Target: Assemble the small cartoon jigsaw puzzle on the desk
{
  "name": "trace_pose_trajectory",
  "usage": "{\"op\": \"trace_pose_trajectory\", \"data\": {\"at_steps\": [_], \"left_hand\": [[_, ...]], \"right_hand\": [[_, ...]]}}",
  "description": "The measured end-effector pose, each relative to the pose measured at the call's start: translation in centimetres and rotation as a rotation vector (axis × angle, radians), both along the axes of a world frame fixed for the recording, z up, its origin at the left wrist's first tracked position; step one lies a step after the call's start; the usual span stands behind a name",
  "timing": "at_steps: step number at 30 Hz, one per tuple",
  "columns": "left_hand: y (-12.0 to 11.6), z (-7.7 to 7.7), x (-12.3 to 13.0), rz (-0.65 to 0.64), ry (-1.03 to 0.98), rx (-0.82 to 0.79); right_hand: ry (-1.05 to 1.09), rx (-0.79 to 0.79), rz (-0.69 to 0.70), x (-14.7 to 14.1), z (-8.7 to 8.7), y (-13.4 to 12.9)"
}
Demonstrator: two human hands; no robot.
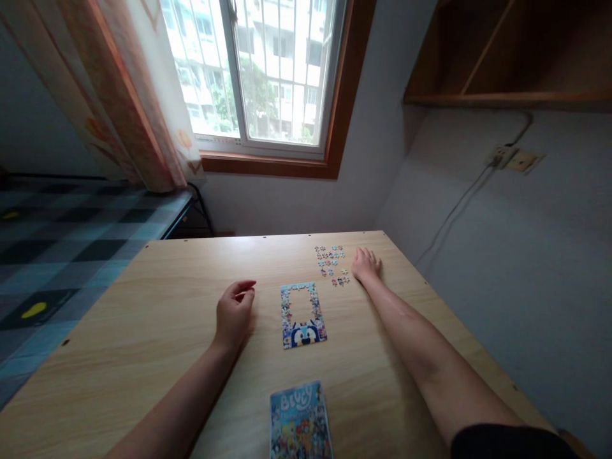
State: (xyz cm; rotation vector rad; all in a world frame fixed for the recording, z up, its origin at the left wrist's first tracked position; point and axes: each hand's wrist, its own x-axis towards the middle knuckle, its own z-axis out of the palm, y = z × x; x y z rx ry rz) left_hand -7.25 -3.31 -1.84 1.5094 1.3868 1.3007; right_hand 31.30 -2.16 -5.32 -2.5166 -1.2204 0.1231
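A partly assembled jigsaw puzzle (pixel 292 338) lies at the middle of the table, its border joined around a bare rectangle and a blue dog's face along its lower edge. To its left, my left hand (pixel 234 312) rests loosely curled on its side, with a small gap between thumb and forefinger and nothing visible in it. Loose puzzle pieces (pixel 329 255) sit in rough rows beyond the puzzle to the right. Just right of those pieces, my right hand (pixel 366 262) lies palm down on the wood, fingers slightly spread. Anything beneath its palm is hidden.
A blue "Bluey" puzzle box or picture card (pixel 300 421) lies on the table (pixel 157 319) near me. A wall with a socket and cable (pixel 449 217) runs along the right. Behind are a window (pixel 282 76) and curtain (pixel 129 95); a bed (pixel 71 255) stands left.
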Motion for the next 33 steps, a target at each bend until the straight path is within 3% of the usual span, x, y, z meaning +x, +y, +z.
{"op": "trace_pose_trajectory", "data": {"at_steps": [9, 17, 23, 26, 33], "left_hand": [[0.4, 0.2, -0.6, 0.015, -0.011, -0.042], [0.8, 0.5, -0.9, 0.028, -0.006, -0.031], [1.3, 0.4, -1.2, 0.086, -0.014, -0.020], [1.2, 0.5, -1.1, 0.055, 0.058, 0.000], [0.7, 1.3, 0.1, -0.005, 0.464, 0.016]], "right_hand": [[0.085, 0.107, -0.001, 1.1, 0.1, 1.7], [0.225, 0.382, -0.127, 2.2, 0.7, 1.9], [0.265, 0.603, -0.087, 1.2, 0.7, 1.5], [0.285, 0.646, -0.070, 0.5, 0.5, 0.9], [0.299, 0.603, 0.048, -0.8, 0.1, 0.0]]}}
